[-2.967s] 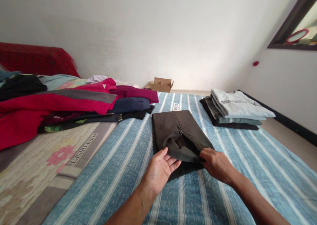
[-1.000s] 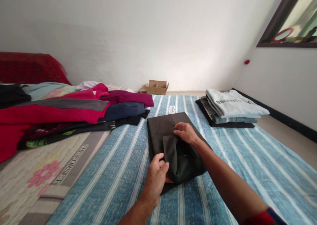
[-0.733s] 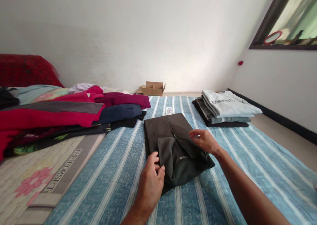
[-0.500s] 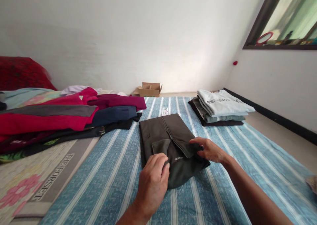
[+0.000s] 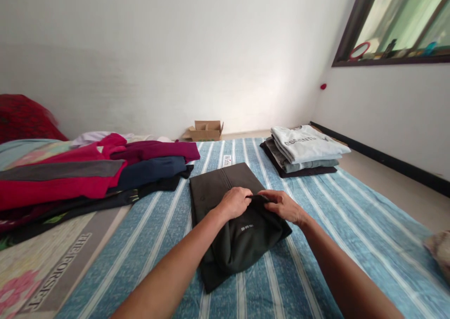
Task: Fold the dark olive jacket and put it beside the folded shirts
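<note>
A dark grey-green folded garment (image 5: 214, 188) with a small white label lies on the blue striped sheet (image 5: 316, 225). Its near part is doubled over toward the far part. My left hand (image 5: 235, 202) and my right hand (image 5: 281, 205) sit side by side on top of the fold, fingers curled and gripping the folded edge of the cloth. Both forearms reach in from the bottom of the view.
A loose heap of red, maroon, navy and black clothes (image 5: 91, 174) lies to the left. A neat stack of folded shirts (image 5: 304, 152) sits at the far right of the sheet. A small cardboard box (image 5: 204, 130) stands by the wall. A floral mat (image 5: 42, 263) lies at bottom left.
Both hands have moved away from me, carrying the near edge of the dark garment over onto its far half. The view has turned to the right.
</note>
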The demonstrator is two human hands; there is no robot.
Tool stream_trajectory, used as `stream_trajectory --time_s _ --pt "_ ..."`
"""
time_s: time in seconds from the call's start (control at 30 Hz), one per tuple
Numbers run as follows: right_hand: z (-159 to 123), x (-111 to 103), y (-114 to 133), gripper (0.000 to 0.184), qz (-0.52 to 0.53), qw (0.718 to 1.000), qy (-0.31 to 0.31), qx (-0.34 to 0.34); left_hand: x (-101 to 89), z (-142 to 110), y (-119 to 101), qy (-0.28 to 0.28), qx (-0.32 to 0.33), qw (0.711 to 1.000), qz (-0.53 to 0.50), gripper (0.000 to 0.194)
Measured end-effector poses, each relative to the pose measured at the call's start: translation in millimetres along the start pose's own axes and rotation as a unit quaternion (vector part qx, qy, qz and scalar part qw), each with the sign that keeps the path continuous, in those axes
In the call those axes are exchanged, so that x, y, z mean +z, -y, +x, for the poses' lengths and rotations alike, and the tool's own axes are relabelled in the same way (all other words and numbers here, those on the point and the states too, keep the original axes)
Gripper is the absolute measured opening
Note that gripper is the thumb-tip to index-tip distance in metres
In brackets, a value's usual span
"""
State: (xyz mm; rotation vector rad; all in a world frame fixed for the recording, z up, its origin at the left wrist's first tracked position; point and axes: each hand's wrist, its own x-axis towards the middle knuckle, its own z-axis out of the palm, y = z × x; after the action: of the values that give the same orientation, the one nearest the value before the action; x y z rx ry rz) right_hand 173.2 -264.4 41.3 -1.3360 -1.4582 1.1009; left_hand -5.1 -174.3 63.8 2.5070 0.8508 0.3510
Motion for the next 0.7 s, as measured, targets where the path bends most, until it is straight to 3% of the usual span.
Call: stream_trajectory --time_s 0.2,0.53,0.7 --pt "15 8 -10 0.025 0.174 0.979 -0.064 0.079 -4.3 24 9 0.033 -0.028 0.991 -0.128 0.018" --pt "24 9 -19 0.027 0.177 0.968 -0.12 0.128 -0.3 26 11 0.01 -0.113 0.948 -0.297 0.019" --pt "23 11 -14 0.028 0.157 0.972 -0.11 0.136 0.9 24 9 -0.013 -0.119 0.946 -0.301 0.016"
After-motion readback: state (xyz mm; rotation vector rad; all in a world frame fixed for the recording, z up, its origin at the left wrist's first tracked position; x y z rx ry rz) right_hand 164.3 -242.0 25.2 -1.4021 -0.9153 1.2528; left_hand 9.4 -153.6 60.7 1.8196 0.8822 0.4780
